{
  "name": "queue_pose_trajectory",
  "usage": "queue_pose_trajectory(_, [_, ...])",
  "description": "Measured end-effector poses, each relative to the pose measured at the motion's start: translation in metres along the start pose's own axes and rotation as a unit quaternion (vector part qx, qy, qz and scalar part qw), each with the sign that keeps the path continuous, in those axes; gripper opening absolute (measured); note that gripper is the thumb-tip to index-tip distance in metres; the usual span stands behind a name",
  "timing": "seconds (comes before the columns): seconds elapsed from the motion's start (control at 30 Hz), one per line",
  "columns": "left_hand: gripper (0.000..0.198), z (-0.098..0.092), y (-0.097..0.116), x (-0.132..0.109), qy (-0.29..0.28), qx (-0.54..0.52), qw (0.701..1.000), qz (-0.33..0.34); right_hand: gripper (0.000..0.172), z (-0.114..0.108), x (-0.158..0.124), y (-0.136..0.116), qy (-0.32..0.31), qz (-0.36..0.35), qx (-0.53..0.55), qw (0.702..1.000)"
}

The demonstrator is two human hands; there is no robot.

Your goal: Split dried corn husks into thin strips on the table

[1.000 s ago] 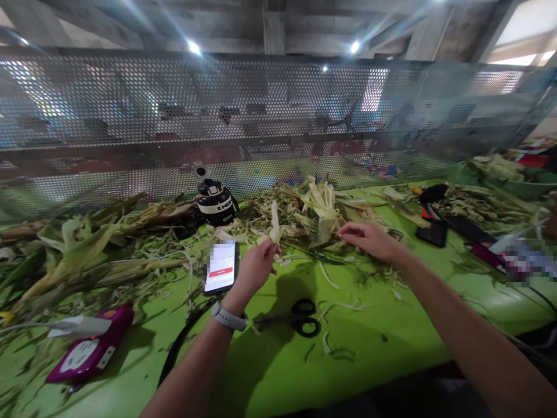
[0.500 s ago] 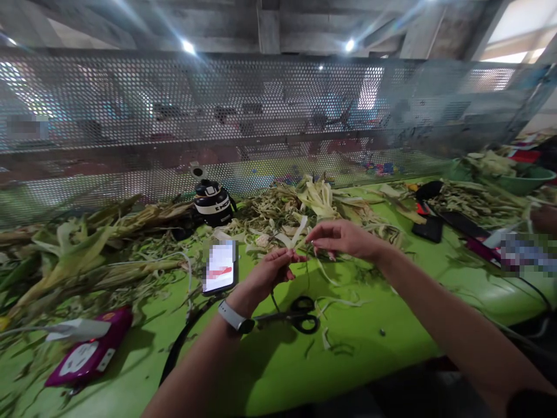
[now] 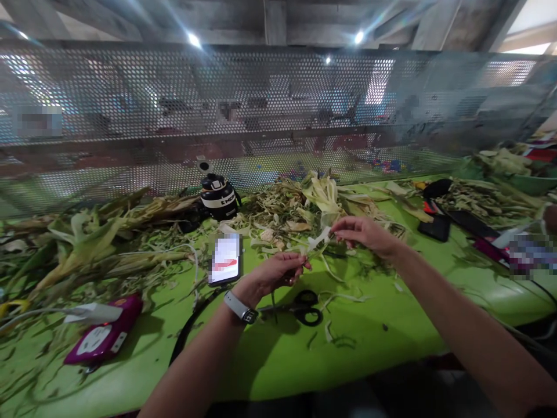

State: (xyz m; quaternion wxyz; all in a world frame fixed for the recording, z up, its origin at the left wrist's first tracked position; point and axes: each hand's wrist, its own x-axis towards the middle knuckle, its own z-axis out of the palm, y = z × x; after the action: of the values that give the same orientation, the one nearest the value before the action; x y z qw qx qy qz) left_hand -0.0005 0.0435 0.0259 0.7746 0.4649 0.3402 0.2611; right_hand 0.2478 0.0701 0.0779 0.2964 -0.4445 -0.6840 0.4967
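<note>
My left hand [image 3: 278, 271], with a watch on the wrist, is closed on the lower end of a pale corn husk strip [image 3: 317, 239]. My right hand [image 3: 364, 233] pinches the upper end of that same strip, just right of and above the left. Both hands hover over the green table [image 3: 383, 348] in front of a heap of corn husks [image 3: 313, 200]. Black scissors [image 3: 304, 307] lie on the table just below my left hand.
A phone [image 3: 225, 259] with a lit screen lies left of my hands, a black-and-white bottle [image 3: 219, 198] behind it. A purple device [image 3: 102, 338] with a cable lies near left. More husks [image 3: 87, 238] pile up left. Dark phones [image 3: 435, 227] and another husk pile [image 3: 478, 200] lie right. A perforated metal screen [image 3: 261, 104] backs the table.
My right hand left the husk heap and came to my left hand. Both now hold one pale strip, stretched between them, slightly lower and nearer than before.
</note>
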Motion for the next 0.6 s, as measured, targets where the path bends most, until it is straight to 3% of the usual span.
queue_pose_trajectory(0.17, [0.029,0.000,0.002,-0.001,0.029,-0.003,1.000,0.003,0.037,0.004,-0.002,0.003,-0.101,0.031,-0.072,0.992])
queue_pose_trajectory(0.37, [0.037,-0.003,0.004,-0.003,0.048,0.083,0.995,0.007,0.037,0.006,-0.005,-0.003,-0.170,-0.044,-0.196,0.965])
queue_pose_trajectory(0.6, [0.031,0.009,0.007,-0.008,0.050,0.169,0.984,-0.009,0.036,0.002,-0.009,-0.011,-0.100,-0.049,-0.147,0.983])
